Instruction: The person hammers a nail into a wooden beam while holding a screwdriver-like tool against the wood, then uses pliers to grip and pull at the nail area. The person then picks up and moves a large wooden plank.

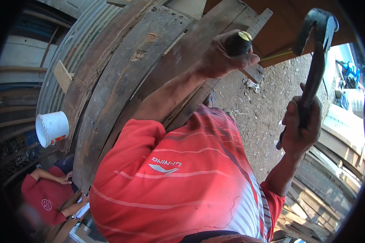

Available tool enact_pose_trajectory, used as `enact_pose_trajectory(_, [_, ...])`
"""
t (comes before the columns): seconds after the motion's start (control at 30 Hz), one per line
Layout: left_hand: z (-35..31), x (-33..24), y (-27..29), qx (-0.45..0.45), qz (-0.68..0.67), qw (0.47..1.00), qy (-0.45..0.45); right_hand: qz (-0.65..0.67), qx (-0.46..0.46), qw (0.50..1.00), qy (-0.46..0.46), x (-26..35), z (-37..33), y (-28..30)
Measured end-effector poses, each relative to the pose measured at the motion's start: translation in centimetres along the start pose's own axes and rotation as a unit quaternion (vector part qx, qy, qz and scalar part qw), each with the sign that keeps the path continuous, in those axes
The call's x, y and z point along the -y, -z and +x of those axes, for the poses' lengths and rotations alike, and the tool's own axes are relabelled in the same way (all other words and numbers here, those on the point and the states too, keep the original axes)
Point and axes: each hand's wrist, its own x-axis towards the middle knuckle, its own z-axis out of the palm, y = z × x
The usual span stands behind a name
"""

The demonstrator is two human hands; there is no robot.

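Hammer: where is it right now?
The hammer is at the head view's upper right, held in the right hand, its top overlapping the brown panel in view.

The right hand [302, 125] grips a claw hammer [316, 68]; the left hand [218, 60] holds a black, yellow-ended object [238, 44]; at left, a white bucket [52, 128] near planks [117, 77].

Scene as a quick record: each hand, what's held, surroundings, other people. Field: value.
left hand: closed around a dark object with a yellowish end; exact kind unclear
right hand: grips a claw hammer by its handle, head toward the top of the picture
left side: weathered wooden planks; white bucket beyond them
ground: littered with small debris
other people: one person in a red shirt, lower left
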Motion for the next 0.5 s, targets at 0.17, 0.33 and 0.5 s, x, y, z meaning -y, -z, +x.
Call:
enact_pose_trajectory(0.17, [-0.4, 0.4, -0.6, 0.003, 0.013, 0.999, -0.050, -0.160, 0.239, 0.957, 0.024, 0.4, 0.8, 1.1])
enact_pose_trajectory(0.33, [-0.3, 1.8, -0.5, 0.017, 0.064, 0.995, -0.077, -0.070, 0.073, 0.991, 0.091, 0.6, 1.5, 2.7])
enact_pose_trajectory(0.5, [-0.1, 1.9, -0.5, 0.033, 0.101, 0.989, -0.104, 0.091, -0.078, 0.990, 0.071, 3.6, 3.7, 3.6])
